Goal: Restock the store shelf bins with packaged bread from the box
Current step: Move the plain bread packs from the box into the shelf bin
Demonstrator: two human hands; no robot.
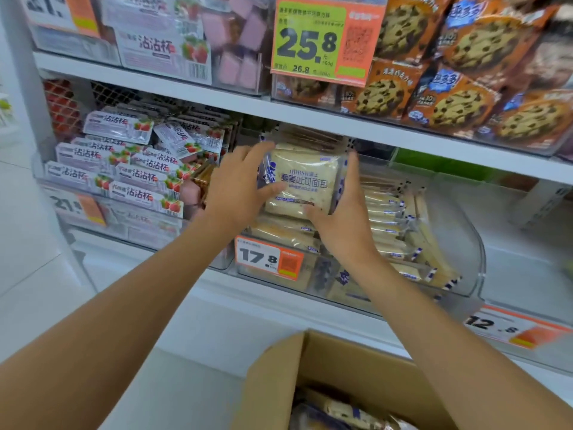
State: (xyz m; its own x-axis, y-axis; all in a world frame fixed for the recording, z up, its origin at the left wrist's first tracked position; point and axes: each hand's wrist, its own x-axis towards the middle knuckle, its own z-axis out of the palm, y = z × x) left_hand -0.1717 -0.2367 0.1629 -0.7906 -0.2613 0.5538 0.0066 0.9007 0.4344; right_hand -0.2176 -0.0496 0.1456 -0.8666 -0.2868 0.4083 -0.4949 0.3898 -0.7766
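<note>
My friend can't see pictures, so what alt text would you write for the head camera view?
A left hand and right hand hold a bread pack at a clear bin already stacked with the same bread. An open cardboard box with more packs sits below; strawberry snack packs fill the bin to the left and cookie bags the shelf above.
</note>
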